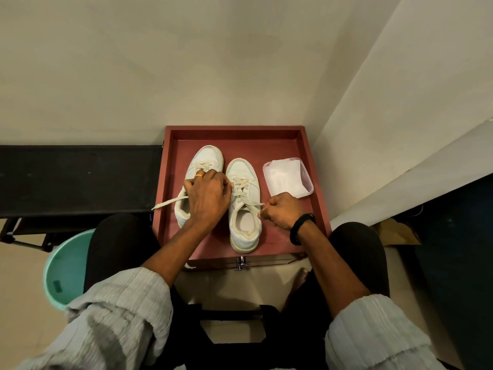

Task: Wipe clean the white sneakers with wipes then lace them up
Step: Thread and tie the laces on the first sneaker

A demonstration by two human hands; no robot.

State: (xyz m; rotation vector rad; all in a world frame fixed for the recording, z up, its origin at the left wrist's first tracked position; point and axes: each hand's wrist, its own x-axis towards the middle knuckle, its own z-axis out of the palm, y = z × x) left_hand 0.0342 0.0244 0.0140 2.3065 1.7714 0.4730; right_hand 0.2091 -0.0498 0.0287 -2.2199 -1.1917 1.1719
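Two white sneakers stand side by side, toes away from me, in a red-brown tray (317, 209). My left hand (206, 196) lies over the left sneaker (206, 158) and pinches a lace end of the right sneaker (244, 209) at its left eyelets. My right hand (282, 210), with a black band on the wrist, is curled and pinches the other lace end, pulled out to the right of that shoe. A loose lace (170, 202) of the left sneaker trails over the tray's left rim. A clear plastic box of wipes (288, 177) sits at the tray's right.
A black bench (74, 180) runs off to the left of the tray. A green bucket (66, 271) stands on the floor by my left knee. Walls close in behind and to the right. A brown paper bag (397, 233) lies at the right.
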